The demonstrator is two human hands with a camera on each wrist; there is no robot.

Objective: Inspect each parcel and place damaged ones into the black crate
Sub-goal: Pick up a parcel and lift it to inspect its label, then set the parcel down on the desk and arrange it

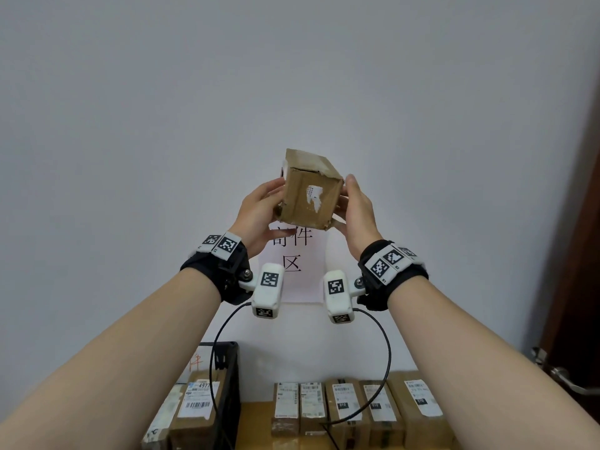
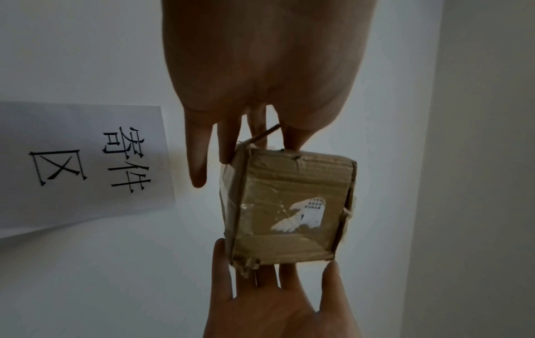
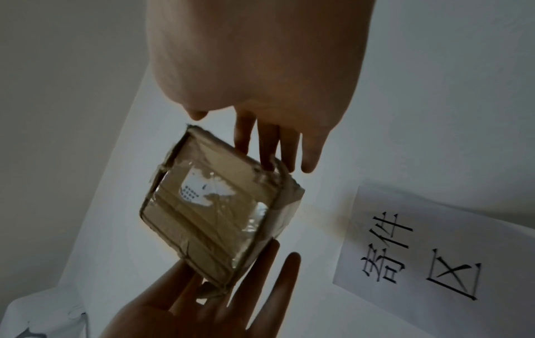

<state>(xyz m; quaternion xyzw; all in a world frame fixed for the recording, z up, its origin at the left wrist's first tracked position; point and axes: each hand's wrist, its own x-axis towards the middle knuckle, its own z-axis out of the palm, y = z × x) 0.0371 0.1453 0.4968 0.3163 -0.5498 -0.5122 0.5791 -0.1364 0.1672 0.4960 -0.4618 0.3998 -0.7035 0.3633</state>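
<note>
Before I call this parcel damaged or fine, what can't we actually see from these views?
- Parcel: the far faces are turned from all three views; the left hand and right hand cover its sides.
- Its label: mostly torn off, print too small.
- Black crate: head view only, cut off by the bottom edge, left forearm across it.
- Table parcels: labels too small.

A white paper sign (image 2: 84, 164) on the wall read "寄件区". Lower left of the head view, a parcel label (image 1: 201, 397) showed "497"; other labels were too small to read.
</note>
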